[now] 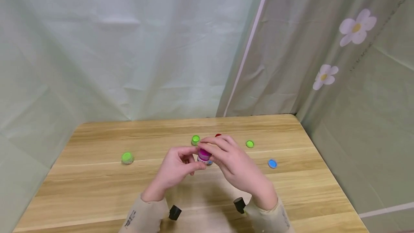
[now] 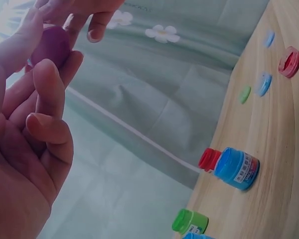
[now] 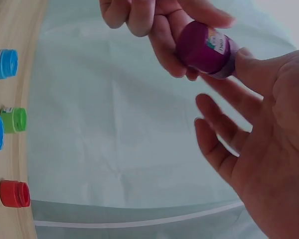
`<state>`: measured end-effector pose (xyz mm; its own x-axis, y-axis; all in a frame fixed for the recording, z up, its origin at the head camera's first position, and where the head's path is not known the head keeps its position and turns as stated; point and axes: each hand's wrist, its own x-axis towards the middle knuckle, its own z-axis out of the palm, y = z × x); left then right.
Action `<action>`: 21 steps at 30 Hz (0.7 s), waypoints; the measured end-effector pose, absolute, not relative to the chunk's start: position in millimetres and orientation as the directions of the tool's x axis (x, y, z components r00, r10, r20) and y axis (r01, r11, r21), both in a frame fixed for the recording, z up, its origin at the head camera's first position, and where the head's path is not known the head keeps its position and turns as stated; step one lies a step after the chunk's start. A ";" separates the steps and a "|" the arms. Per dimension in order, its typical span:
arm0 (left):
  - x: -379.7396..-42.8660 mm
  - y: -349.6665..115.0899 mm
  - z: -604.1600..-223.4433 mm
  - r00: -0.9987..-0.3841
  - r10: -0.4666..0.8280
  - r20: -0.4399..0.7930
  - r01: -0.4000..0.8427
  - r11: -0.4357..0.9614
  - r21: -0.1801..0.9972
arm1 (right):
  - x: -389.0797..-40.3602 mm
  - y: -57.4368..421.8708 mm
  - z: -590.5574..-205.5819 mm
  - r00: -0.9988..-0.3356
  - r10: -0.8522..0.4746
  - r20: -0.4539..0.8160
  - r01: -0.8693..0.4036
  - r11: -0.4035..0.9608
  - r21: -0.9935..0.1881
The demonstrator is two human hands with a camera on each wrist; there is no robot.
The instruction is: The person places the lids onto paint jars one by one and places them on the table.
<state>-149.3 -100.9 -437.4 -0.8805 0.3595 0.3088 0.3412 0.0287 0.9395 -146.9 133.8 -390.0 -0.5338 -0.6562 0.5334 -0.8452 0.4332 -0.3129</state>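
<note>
A small purple paint jar is held up between both hands over the table. My left hand grips its body with thumb and fingers. From above, my right hand pinches the lid end, its thumb and fingertips at the rim in the right wrist view. The jar's printed label shows there, with the left fingers around the far end. In the left wrist view the purple jar is partly covered by the fingers.
Beyond the hands stand a green jar, a red jar and a blue jar. A green-topped jar is at left. On the right lie a green lid, a blue lid and a red lid. Curtains hang behind.
</note>
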 end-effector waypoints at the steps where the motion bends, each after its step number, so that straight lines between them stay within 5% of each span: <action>1: -149.6 -101.6 -437.9 -0.879 0.365 0.306 0.340 0.032 0.940 | -147.4 133.4 -390.1 -0.520 -0.664 0.537 -0.853 0.425 -0.302; 10: -150.7 -102.4 -438.8 -0.871 0.399 0.286 0.330 0.045 0.943 | -145.6 130.9 -390.9 -0.523 -0.657 0.543 -0.849 0.455 -0.267; 21: -150.7 -98.1 -439.4 -0.874 0.398 0.280 0.325 0.049 0.945 | -144.8 127.8 -393.6 -0.650 -0.534 0.541 -0.747 0.579 -0.326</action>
<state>-150.7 -98.1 -439.4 -0.8737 0.3981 0.2796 0.3247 0.0490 0.9446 -144.8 127.8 -393.6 -0.6498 -0.5338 0.5412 -0.7473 0.5789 -0.3263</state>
